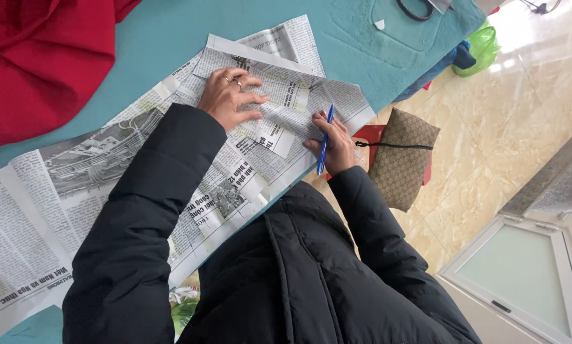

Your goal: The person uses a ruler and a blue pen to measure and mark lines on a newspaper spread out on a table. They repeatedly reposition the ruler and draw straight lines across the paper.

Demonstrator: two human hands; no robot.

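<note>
Much of the newspaper (95,172) is hidden: the person's black padded jacket (286,274) covers its near edge, and the sheet runs out of view at 9 o'clock, so its full extent cannot be told. Print and photographs on it are too small and skewed to make out clearly. It lies spread on a teal worktop (171,32), with a folded upper piece creased across toward 1 o'clock. The left hand (230,99) lies flat on that folded paper, fingers spread and pointing toward 3 o'clock, rings on two fingers, the sleeve running down toward 7 o'clock; it grips nothing, only presses the sheet. The right hand (336,143) sits at the paper's 3 o'clock edge, fingers curled closed around a blue pen (325,139) held nearly upright in the view, its tip end toward 6 o'clock. A red cloth (37,64) bunches at 10 o'clock, partly cut off by the frame. Beyond the worktop edge, a patterned brown pouch (402,159) rests on something red, mostly hidden beneath it, above a tiled floor (509,127).
</note>
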